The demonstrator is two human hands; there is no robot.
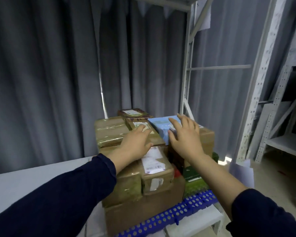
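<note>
A pile of brown taped cardboard parcels (109, 132) fills a blue perforated crate (191, 205) in front of me. A light blue flat packet (159, 125) lies on top at the back right. My right hand (184, 135) reaches over that packet with fingers spread and straight; whether it touches it is unclear. My left hand (135, 142) stretches out flat over the middle parcels, fingers straight, above a box with a white shipping label (153, 161). Neither hand holds anything.
Grey curtains (50, 74) hang behind the pile. A white metal rack (256, 93) stands to the right, with a low shelf (289, 146). A white table surface (24, 178) lies at the left. A green packet (193, 173) sits in the crate's right side.
</note>
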